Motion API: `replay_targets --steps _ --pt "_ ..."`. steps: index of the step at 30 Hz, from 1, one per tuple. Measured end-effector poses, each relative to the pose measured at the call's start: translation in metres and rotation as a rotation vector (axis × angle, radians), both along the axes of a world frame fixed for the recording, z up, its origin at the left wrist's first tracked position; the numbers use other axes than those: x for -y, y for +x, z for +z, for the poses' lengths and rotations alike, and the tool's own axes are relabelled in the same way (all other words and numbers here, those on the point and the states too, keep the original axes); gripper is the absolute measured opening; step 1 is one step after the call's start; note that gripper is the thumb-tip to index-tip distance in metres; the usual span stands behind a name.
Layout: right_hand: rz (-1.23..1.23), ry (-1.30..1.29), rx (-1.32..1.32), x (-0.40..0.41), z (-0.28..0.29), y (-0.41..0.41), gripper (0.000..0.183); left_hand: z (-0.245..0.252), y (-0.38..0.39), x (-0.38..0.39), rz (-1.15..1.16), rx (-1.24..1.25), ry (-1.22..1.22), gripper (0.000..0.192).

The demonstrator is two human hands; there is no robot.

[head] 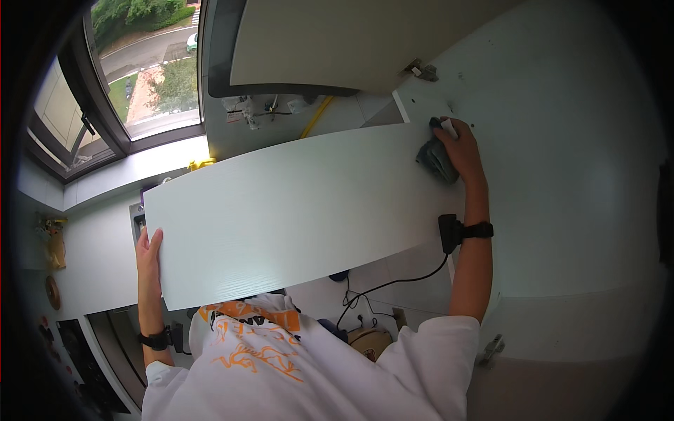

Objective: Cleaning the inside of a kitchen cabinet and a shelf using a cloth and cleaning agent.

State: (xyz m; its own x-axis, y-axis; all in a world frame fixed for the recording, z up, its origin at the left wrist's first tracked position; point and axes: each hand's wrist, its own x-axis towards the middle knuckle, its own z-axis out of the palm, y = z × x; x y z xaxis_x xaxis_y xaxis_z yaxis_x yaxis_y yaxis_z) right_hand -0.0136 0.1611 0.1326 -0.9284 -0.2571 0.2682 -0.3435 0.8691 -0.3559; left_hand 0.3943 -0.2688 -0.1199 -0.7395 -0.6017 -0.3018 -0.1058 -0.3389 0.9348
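Note:
A long white shelf board (295, 210) spans the view before my chest. My left hand (150, 258) grips its left end, thumb on the upper face and the other fingers hidden beneath. At the board's far right end my right hand (458, 147) holds a dark grey-green cloth (439, 160) against the surface, close to the cabinet's side panel. A small white piece (449, 128) shows between its fingers; what it is I cannot tell. Both wrists wear black straps with small devices.
A cabinet door (326, 47) with a metal hinge (421, 71) stands at the top, beside the white side panel (568, 173). An opened window (147, 68) is at upper left. The counter (95, 252) and a cooktop (89, 363) lie left. A black cable (395, 280) hangs from the right wrist device.

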Motion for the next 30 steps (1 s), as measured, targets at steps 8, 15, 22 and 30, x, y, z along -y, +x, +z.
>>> replay_targets --steps 8,15,22,30 --pt "-0.091 0.023 0.143 -0.001 0.009 0.014 0.063 -0.005 0.009 0.004 0.042 -0.005 0.037 0.042" --pt "-0.126 -0.01 0.129 -0.035 0.008 0.072 0.049 -0.013 0.008 0.003 0.063 0.007 0.045 0.044" --pt "-0.179 -0.196 -0.004 -0.065 -0.011 0.114 0.038 -0.005 0.001 0.01 0.027 0.041 0.036 0.047" --pt "-0.068 -0.001 -0.237 -0.05 -0.02 0.113 0.032 0.004 -0.001 0.016 0.03 0.053 0.02 0.051"
